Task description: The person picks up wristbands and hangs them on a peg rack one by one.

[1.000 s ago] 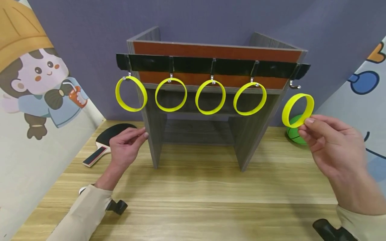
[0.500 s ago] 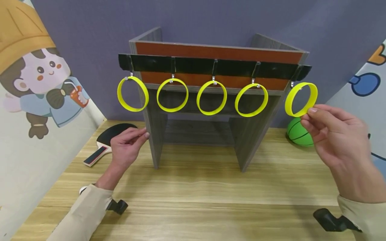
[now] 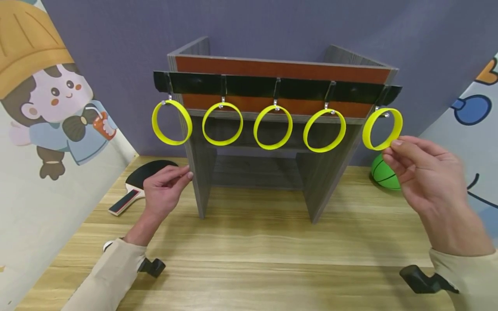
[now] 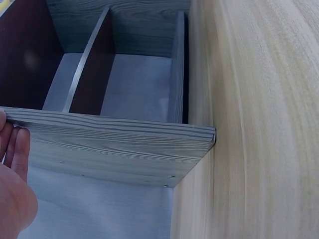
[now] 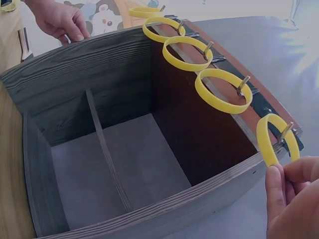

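Observation:
My right hand [image 3: 432, 177] pinches the lower edge of a yellow wristband [image 3: 366, 134] between thumb and fingers. This band loops around the far-right metal hook [image 5: 286, 131], whose tip shows inside the loop in the right wrist view. Several matching yellow wristbands [image 3: 222, 143] hang from the other hooks along the black strip [image 3: 249, 85] on the front of a small grey wooden shelf [image 3: 330, 181]. My left hand [image 3: 163, 190] holds the front edge of the shelf's left side panel [image 4: 114, 130], thumb at the edge and fingers along the outer face.
A table tennis bat [image 3: 126, 201] lies on the wooden table [image 3: 249, 276] behind my left hand. To the right of the shelf is a green ball [image 3: 385, 172]. Cartoon-printed walls [image 3: 23, 207] flank both sides, and a purple-grey wall [image 3: 264, 26] stands behind.
My right hand has raised the wristband from below the far-right hook to its height, then shifted slightly left, so the hook now sits inside the loop. The left hand keeps its place.

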{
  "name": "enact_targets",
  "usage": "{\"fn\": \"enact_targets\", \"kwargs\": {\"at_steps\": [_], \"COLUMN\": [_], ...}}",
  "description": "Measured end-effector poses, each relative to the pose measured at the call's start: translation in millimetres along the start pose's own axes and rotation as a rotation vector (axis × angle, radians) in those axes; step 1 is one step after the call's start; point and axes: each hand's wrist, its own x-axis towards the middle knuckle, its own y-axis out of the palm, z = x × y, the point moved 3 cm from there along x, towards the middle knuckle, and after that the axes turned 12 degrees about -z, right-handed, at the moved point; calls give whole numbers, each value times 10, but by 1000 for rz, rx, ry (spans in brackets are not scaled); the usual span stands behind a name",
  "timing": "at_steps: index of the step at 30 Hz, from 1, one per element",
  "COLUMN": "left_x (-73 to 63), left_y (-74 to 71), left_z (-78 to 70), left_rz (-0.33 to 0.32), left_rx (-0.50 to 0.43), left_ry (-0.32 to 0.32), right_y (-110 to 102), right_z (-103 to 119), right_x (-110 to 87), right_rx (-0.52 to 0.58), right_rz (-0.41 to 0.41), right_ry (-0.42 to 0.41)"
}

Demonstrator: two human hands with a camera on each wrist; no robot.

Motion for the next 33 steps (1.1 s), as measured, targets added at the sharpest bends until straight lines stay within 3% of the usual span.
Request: {"fn": "enact_targets", "kwargs": {"at_steps": [22, 33], "left_x": [-6, 5], "left_y": [-12, -10], "left_z": [-6, 15], "left_rz": [8, 14], "left_rx": [11, 38], "left_ry": [10, 20], "right_y": [-84, -95], "right_z": [-113, -188], "right_x": [-23, -68], "right_rx": [-88, -24], "right_rz": [-14, 61], "right_ry": [26, 72]}}
